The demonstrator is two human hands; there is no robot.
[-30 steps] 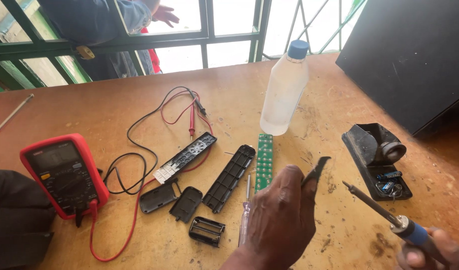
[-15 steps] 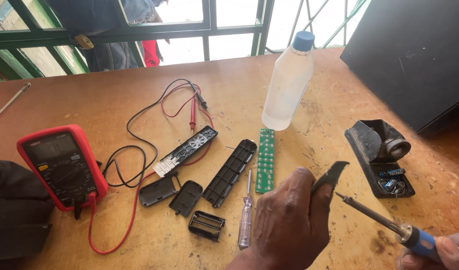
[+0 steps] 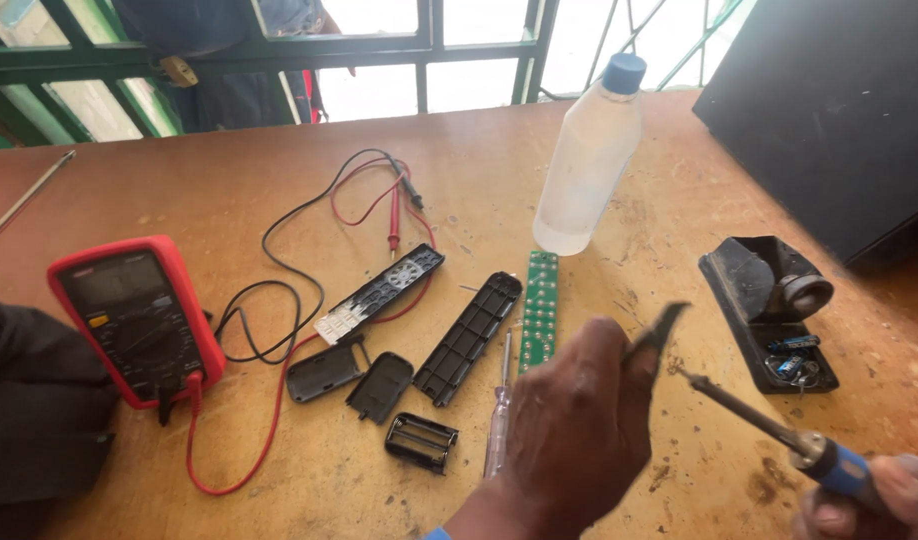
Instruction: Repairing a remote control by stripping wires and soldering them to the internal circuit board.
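Tweezers (image 3: pixel 659 330), dark and blurred, stick up from the left hand (image 3: pixel 579 430), which is clenched around them near the middle of the wooden table (image 3: pixel 229 200). Right hand (image 3: pixel 864 495), at the near right corner, grasps a blue-handled soldering iron (image 3: pixel 769 425) whose tip points at the tweezers. Just left lie a green circuit board (image 3: pixel 540 310), a screwdriver (image 3: pixel 499 415) and black casing parts (image 3: pixel 469 338); a red multimeter (image 3: pixel 134 320) sits far left.

Bottle (image 3: pixel 586 165) & stand (image 3: pixel 769 310) block, bench (image 3: pixel 179 190) free
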